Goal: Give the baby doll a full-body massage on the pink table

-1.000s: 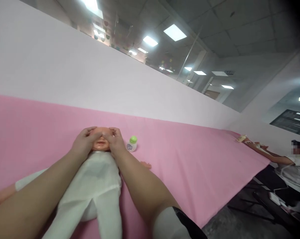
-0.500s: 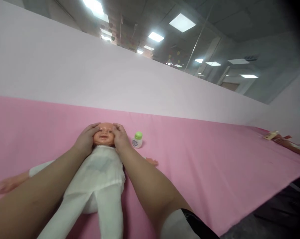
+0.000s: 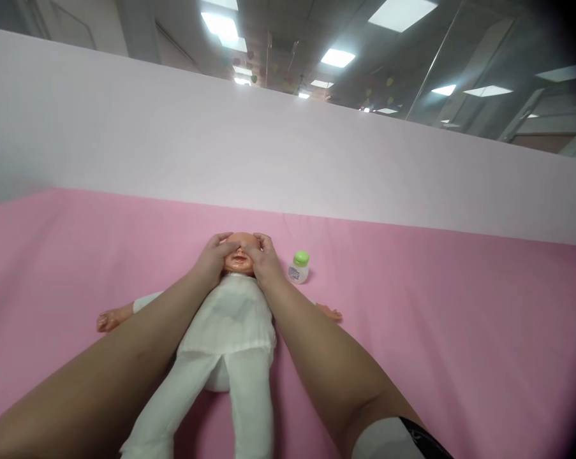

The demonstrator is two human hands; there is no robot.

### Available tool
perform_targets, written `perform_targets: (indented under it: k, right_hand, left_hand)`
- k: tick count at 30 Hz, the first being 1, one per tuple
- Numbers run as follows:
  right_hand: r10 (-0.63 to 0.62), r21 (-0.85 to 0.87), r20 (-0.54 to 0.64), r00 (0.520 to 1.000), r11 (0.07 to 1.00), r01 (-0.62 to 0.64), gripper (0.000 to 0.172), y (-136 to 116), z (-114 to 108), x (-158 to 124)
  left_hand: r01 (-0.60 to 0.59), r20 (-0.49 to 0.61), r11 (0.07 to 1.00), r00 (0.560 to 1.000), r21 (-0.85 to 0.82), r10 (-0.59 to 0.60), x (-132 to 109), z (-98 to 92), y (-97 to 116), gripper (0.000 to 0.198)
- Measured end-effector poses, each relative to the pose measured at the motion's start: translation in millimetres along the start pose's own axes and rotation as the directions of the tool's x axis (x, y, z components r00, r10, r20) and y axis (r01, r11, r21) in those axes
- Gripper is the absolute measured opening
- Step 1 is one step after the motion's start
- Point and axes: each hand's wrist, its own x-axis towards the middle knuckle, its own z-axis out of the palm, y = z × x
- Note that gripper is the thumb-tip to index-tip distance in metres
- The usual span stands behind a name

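Observation:
A baby doll (image 3: 233, 312) in white clothes lies on its back with both arms spread out. My left hand (image 3: 214, 256) wraps the side of its head at the left of the view, the thumb lying across the face beside the nose. On the opposite side my right hand (image 3: 266, 260) cups the head in the same way, its thumb also on the face. Between the two thumbs the doll's nose and mouth show, while its eyes are covered. Just right of my right hand stands a small clear bottle (image 3: 298, 268) with a green cap.
A pink cloth (image 3: 412, 319) covers the surface under the doll. Behind it rises a low white wall (image 3: 288, 153), with glass (image 3: 364, 64) and bright ceiling lights above.
Both thumbs have moved inward over the doll's eyes, which showed before. My view has turned left, so the far-right items are out of sight. The bottle stays beside the doll.

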Motion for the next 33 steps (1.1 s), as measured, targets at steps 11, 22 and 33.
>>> perform_targets:
  k: [11, 22, 33]
  right_hand:
    - [-0.08, -0.155, -0.069, 0.994, 0.986, 0.068, 0.043, 12, -4, 8]
    - [0.109, 0.302, -0.013, 0.994, 0.948, -0.1, 0.041, 11, -7, 4]
    - [-0.025, -0.073, -0.033, 0.999, 0.997, 0.022, 0.063, 6, -3, -4]
  left_hand:
    - [-0.023, 0.051, 1.0, 0.998, -0.018, 0.024, 3, 1.2, -6, 0.045]
    - [0.11, 0.059, 0.972, 0.993, -0.208, -0.1, -2, -6.4, -3, 0.043]
    - [-0.013, 0.078, 0.996, 0.997, -0.09, 0.02, -3, -5.0, -10, 0.058]
